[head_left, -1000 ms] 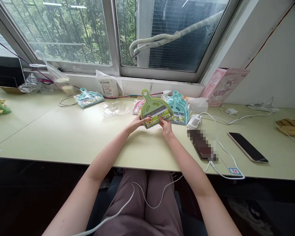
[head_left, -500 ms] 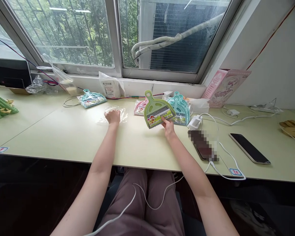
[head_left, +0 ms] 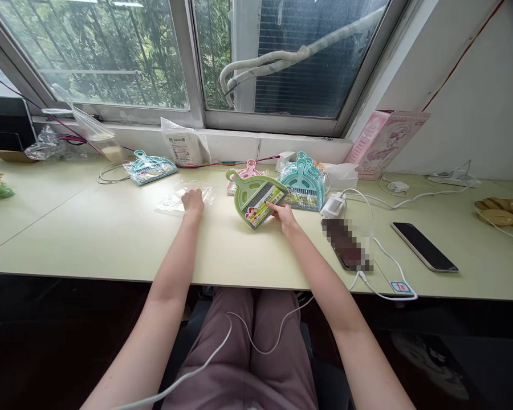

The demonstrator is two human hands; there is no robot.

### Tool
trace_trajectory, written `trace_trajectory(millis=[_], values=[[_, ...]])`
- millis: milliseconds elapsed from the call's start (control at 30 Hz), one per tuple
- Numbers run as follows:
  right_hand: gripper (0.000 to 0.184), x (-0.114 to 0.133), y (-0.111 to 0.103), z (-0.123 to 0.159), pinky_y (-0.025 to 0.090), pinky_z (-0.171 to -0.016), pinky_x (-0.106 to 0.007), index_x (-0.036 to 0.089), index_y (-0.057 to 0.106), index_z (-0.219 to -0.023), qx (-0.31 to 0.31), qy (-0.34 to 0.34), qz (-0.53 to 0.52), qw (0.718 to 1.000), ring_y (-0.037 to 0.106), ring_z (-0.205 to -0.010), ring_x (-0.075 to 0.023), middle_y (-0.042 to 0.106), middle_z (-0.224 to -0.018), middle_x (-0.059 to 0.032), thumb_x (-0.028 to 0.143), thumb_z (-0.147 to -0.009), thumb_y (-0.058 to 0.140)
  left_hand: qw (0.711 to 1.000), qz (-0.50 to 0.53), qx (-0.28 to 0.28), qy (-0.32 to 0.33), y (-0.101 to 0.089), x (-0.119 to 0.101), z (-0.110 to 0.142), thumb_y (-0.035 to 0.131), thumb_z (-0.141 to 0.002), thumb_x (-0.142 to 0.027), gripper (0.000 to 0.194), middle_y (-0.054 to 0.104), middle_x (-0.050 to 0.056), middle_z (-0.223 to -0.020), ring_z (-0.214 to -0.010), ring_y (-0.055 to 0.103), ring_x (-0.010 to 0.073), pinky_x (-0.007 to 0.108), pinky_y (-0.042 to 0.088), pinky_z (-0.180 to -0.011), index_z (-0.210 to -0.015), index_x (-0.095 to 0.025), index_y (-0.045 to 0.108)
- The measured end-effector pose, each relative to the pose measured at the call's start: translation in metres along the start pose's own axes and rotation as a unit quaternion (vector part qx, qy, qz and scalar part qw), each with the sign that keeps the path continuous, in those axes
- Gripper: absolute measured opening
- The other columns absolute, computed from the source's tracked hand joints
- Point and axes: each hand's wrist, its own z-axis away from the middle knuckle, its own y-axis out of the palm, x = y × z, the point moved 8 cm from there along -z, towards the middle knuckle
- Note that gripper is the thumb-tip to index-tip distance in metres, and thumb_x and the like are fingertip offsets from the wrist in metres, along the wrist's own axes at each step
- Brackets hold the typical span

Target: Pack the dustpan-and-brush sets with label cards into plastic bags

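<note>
Noted in right hand: green dustpan set with grey bristles and printed label, tilted, handle to hand's far left. At left hand: clear plastic, rumpled.

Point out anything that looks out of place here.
A white cable trails across the person's lap, an odd spot. A clear plastic sheet lies crumpled by the left hand like stray packaging. No spill or damage shows.

At my twelve o'clock the nearest dustpan is lime green, its label yellow-green with red and white print. I see teal on the packet at eleven. My table is pale yellow-green, my trousers mauve, the box at one patterned pink.
</note>
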Motion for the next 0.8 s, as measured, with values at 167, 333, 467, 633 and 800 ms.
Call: trace_trajectory(millis=[167, 333, 467, 633, 800], values=[[0.014, -0.002, 0.014, 0.004, 0.06, -0.08, -0.031, 0.015, 0.074, -0.082, 0.045, 0.017, 0.017, 0.999, 0.072, -0.082, -0.0189, 0.078, -0.091, -0.0065, 0.016, -0.07, 0.081, 0.989, 0.077, -0.124, 0.033, -0.024, -0.01, 0.009, 0.042, -0.09, -0.006, 0.041, 0.064, 0.019, -0.12, -0.117, 0.057, 0.0333, 0.04, 0.048, -0.09, -0.124, -0.014, 0.064], [0.009, -0.002, 0.017, 0.008, 0.061, -0.079, -0.031, 0.014, 0.073, -0.081, 0.041, 0.035, 0.021, 0.998, 0.072, -0.079, -0.0179, 0.078, -0.088, -0.0064, 0.012, -0.073, 0.078, 0.945, 0.199, -0.241, 0.098, -0.052, -0.037, 0.032, 0.049, -0.095, -0.019, 0.029, 0.065, 0.013, -0.116, -0.114, 0.056, 0.0311, 0.039, 0.047, -0.09, -0.116, -0.022, 0.069], [0.006, 0.001, 0.016, 0.008, 0.062, -0.077, -0.029, 0.014, 0.072, -0.08, 0.045, 0.041, 0.015, 0.998, 0.072, -0.073, -0.0154, 0.077, -0.085, -0.005, 0.009, -0.076, 0.075, 0.92, 0.262, -0.273, 0.106, -0.055, -0.044, 0.04, 0.05, -0.096, -0.021, 0.026, 0.066, 0.011, -0.109, -0.109, 0.058, 0.0291, 0.037, 0.045, -0.087, -0.11, -0.024, 0.072], [0.007, -0.001, 0.014, 0.007, 0.062, -0.073, -0.028, 0.014, 0.071, -0.078, 0.039, 0.054, 0.016, 0.998, 0.071, -0.069, -0.014, 0.077, -0.083, -0.0048, 0.007, -0.077, 0.074, 0.891, 0.314, -0.316, 0.083, -0.054, -0.031, 0.038, 0.05, -0.098, -0.031, 0.027, 0.067, 0.01, -0.106, -0.098, 0.06, 0.0264, 0.035, 0.045, -0.082, -0.104, -0.023, 0.075], [0.009, -0.002, 0.018, 0.012, 0.062, -0.077, -0.03, 0.014, 0.073, -0.08, 0.045, 0.06, 0.018, 0.997, 0.072, -0.072, -0.0153, 0.078, -0.087, -0.0055, 0.008, -0.074, 0.076, 0.87, 0.323, -0.339, 0.153, -0.064, -0.046, 0.045, 0.055, -0.095, -0.036, 0.024, 0.07, 0.008, -0.099, -0.099, 0.06, 0.0253, 0.039, 0.045, -0.093, -0.099, -0.026, 0.077]])
